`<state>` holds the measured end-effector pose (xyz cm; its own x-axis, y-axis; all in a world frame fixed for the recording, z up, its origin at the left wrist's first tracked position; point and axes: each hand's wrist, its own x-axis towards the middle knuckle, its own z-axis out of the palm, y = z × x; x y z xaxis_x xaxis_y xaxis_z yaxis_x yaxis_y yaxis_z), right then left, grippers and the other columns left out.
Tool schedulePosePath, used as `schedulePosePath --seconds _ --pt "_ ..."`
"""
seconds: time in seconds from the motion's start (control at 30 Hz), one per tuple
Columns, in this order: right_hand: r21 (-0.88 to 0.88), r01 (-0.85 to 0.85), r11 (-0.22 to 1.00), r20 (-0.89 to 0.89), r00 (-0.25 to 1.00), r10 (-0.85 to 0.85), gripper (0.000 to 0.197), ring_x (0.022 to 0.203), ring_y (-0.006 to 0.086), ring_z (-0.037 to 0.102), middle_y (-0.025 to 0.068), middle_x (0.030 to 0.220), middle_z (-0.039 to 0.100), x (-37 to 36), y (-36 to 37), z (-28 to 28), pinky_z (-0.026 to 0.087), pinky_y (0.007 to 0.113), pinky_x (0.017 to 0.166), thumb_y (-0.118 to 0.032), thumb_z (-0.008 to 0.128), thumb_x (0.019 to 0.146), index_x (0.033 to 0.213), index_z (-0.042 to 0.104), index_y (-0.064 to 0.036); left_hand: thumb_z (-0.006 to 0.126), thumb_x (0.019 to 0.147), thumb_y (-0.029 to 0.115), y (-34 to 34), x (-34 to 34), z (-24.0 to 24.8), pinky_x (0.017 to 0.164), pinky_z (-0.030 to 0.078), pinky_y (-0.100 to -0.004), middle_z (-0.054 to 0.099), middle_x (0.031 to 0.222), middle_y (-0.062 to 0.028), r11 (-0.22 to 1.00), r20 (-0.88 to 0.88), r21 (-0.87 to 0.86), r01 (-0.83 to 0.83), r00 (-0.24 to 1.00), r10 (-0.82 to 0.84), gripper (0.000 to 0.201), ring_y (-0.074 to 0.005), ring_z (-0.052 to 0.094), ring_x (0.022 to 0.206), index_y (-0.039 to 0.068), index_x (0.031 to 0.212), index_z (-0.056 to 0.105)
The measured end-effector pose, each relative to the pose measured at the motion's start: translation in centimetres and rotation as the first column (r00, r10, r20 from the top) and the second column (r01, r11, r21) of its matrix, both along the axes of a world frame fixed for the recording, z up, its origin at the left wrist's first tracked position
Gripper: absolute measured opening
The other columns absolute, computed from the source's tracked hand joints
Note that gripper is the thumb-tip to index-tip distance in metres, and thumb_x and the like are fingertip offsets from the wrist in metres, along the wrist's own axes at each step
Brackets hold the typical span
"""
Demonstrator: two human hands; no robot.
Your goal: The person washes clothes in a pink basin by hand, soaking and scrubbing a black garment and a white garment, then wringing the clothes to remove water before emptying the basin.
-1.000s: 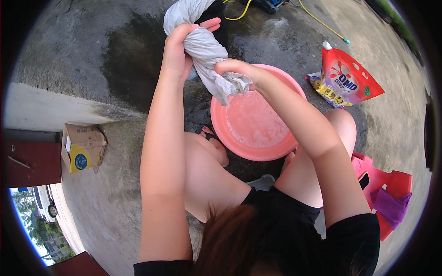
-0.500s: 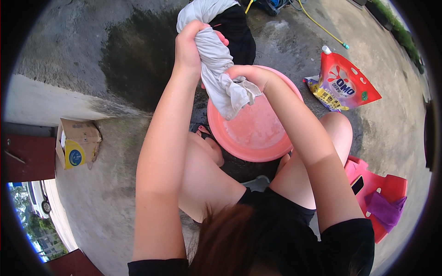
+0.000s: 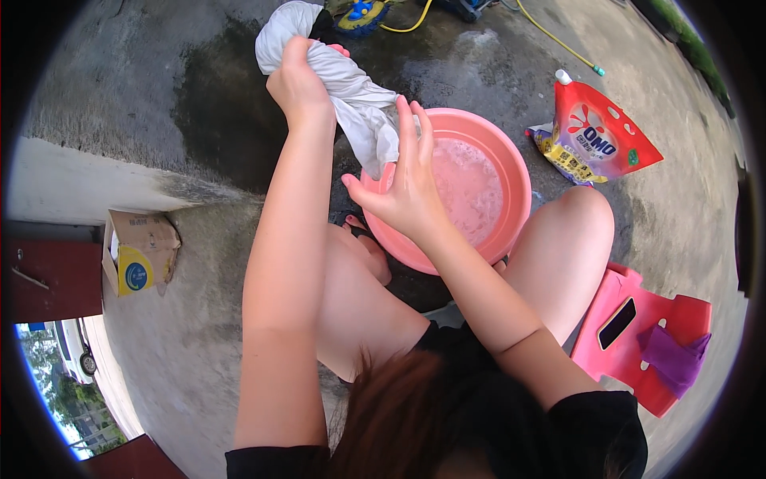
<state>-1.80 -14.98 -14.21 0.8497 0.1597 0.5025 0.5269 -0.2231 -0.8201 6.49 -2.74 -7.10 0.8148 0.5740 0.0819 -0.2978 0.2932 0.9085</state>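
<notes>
My left hand (image 3: 302, 86) grips a twisted length of white cloth (image 3: 357, 94), held up beyond the far left side of a pink basin (image 3: 517, 172). A small dark patch shows beside the cloth's upper end. The loose lower end of the cloth hangs over the basin's left rim. My right hand (image 3: 405, 185) is open, its fingers spread, just right of that loose end; whether a fingertip touches the cloth I cannot tell. Foamy water (image 3: 472, 188) lies in the basin, which stands on the ground between my legs.
To the basin's right stands a red detergent pouch (image 3: 602, 132) with a white cap. A pink plastic seat (image 3: 670, 315) at the right bears a phone (image 3: 617, 323) and a purple cloth (image 3: 674, 357). A cardboard box (image 3: 148, 247) sits left; a yellow hose (image 3: 558, 37) lies at the back.
My right hand has let go of the white cloth and opened. My left hand has moved left with the cloth. Black fabric seen behind the cloth is now mostly out of sight.
</notes>
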Motion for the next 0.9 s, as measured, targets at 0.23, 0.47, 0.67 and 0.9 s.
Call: schedulePosePath --seconds 0.23,0.47,0.67,0.9 --pt "-0.062 0.340 0.939 0.060 0.940 -0.336 0.080 0.099 0.0382 0.049 0.0200 0.107 0.052 6.3 1.8 -0.9 0.042 0.041 0.085 -0.019 0.078 0.054 0.121 0.040 0.0022 0.047 0.074 0.015 -2.4 -0.9 -1.1 0.070 0.048 -0.0336 0.062 0.080 -0.0174 0.993 0.038 -0.097 0.072 0.997 -0.069 0.026 -0.0243 0.061 0.073 -0.006 0.089 0.052" --pt "0.164 -0.522 0.837 -0.358 0.759 0.543 0.026 0.058 0.0091 0.052 0.0028 0.064 0.057 9.0 -0.5 -0.4 0.043 0.026 0.053 -0.011 0.062 0.059 0.081 0.057 0.0008 0.046 0.074 0.016 -1.8 -1.6 -0.7 0.067 0.047 -0.0324 0.061 0.072 -0.0140 0.947 0.007 0.110 0.301 0.953 -0.303 0.022 -0.0224 0.059 0.070 -0.003 0.082 0.053" --pt "0.489 -0.634 0.599 -0.531 0.328 0.781 0.020 0.059 0.0097 0.049 0.0007 0.067 0.052 9.4 -1.6 1.6 0.040 0.024 0.053 -0.003 0.058 0.057 0.076 0.054 -0.0039 0.046 0.070 0.011 -1.8 -1.1 -0.3 0.058 0.047 -0.0332 0.057 0.062 -0.0137 0.942 0.055 -0.027 0.333 0.942 -0.332 0.018 -0.0223 0.059 0.058 -0.004 0.068 0.056" --pt "0.544 -0.627 0.557 -0.621 0.145 0.770 0.020 0.057 0.0111 0.050 0.0015 0.066 0.052 10.0 -2.4 0.7 0.039 0.024 0.050 -0.006 0.061 0.058 0.077 0.054 -0.0055 0.047 0.069 0.012 -2.2 -0.6 -0.7 0.055 0.047 -0.0332 0.057 0.061 -0.0132 0.929 0.014 -0.058 0.366 0.931 -0.366 0.019 -0.0218 0.058 0.057 -0.004 0.068 0.055"
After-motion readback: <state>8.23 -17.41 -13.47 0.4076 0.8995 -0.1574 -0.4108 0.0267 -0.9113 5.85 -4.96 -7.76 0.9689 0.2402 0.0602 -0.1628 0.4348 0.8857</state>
